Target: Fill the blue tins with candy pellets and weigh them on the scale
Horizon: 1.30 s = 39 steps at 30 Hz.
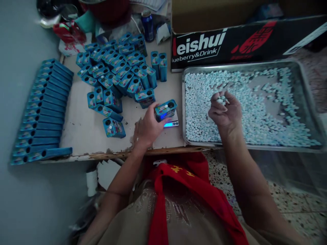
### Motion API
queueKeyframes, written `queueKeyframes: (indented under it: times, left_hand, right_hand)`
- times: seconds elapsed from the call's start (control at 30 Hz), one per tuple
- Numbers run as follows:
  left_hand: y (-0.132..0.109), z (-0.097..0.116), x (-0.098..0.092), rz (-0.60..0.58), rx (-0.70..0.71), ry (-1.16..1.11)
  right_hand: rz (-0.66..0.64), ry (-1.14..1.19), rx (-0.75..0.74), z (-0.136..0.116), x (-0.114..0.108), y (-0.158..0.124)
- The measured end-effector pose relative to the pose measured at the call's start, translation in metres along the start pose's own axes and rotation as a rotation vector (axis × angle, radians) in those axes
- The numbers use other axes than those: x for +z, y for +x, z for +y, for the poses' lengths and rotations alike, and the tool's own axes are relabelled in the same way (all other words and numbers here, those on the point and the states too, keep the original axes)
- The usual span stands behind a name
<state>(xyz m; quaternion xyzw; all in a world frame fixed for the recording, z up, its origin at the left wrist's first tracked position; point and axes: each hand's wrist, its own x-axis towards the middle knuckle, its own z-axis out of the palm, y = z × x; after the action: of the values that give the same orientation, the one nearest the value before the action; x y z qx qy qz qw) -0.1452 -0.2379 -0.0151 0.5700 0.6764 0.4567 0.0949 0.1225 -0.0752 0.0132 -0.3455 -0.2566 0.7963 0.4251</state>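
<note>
My left hand is closed round a small blue box with a dark round hole in its top and a white candy lying on it. That box is at a small digital scale with a lit blue display, and it hides part of the scale. Over the metal tray, my right hand is turned palm up with curled fingers, holding several pale candies. Many more pale blue-white candies cover much of the tray. Loose blue boxes stand in a cluster left of the scale.
A long row of blue boxes lines the table's left side. Behind the tray stands a large black carton. A blue can, a red bowl and a red package are at the back. The wooden table edge is chipped.
</note>
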Motion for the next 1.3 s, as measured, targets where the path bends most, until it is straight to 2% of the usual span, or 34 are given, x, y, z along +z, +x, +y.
queueKeyframes:
  times: [0.07, 0.2, 0.27, 0.4, 0.5, 0.57, 0.67, 0.8, 0.93, 1.0, 1.1, 1.2, 1.3]
  left_hand:
    - [0.017, 0.006, 0.020, -0.063, -0.034, 0.075]
    - [0.064, 0.029, 0.038, -0.158, 0.166, 0.114]
    - [0.078, 0.041, 0.044, -0.168, 0.195, 0.075]
    - [0.086, 0.059, 0.065, -0.206, 0.172, -0.067]
    - [0.086, 0.074, 0.086, -0.252, 0.143, -0.127]
    - [0.087, 0.083, 0.098, -0.265, 0.123, -0.134]
    - [0.088, 0.091, 0.108, -0.281, 0.109, -0.127]
    - [0.086, 0.092, 0.110, -0.328, 0.098, -0.127]
    - [0.079, 0.084, 0.107, -0.316, 0.036, -0.181]
    - [0.075, 0.079, 0.107, -0.284, 0.017, -0.208]
    - [0.069, 0.075, 0.109, -0.300, 0.046, -0.241]
    - [0.066, 0.073, 0.111, -0.271, 0.039, -0.233]
    - [0.065, 0.074, 0.111, -0.233, 0.028, -0.177]
  right_hand:
    - [-0.029, 0.030, -0.106, 0.005, 0.001, 0.006]
    - [-0.047, 0.094, -0.210, 0.010, 0.004, 0.013]
    - [-0.030, 0.101, -0.266, 0.003, 0.009, 0.013]
    - [-0.010, 0.025, -0.415, -0.029, 0.024, 0.010]
    - [0.028, -0.127, -0.495, -0.048, 0.036, 0.009]
    - [0.060, -0.198, -0.550, -0.050, 0.043, 0.008]
    - [0.067, -0.180, -0.630, -0.043, 0.048, 0.008]
    - [0.092, -0.114, -0.576, -0.038, 0.040, 0.012]
    - [0.062, 0.131, -0.473, -0.042, 0.012, 0.021]
    - [0.134, 0.206, -0.393, -0.043, -0.004, 0.025]
    - [0.279, 0.241, -0.242, -0.039, -0.022, 0.026]
    - [0.290, 0.202, -0.204, -0.036, -0.025, 0.021]
    - [0.221, 0.024, -0.300, -0.036, -0.009, 0.011]
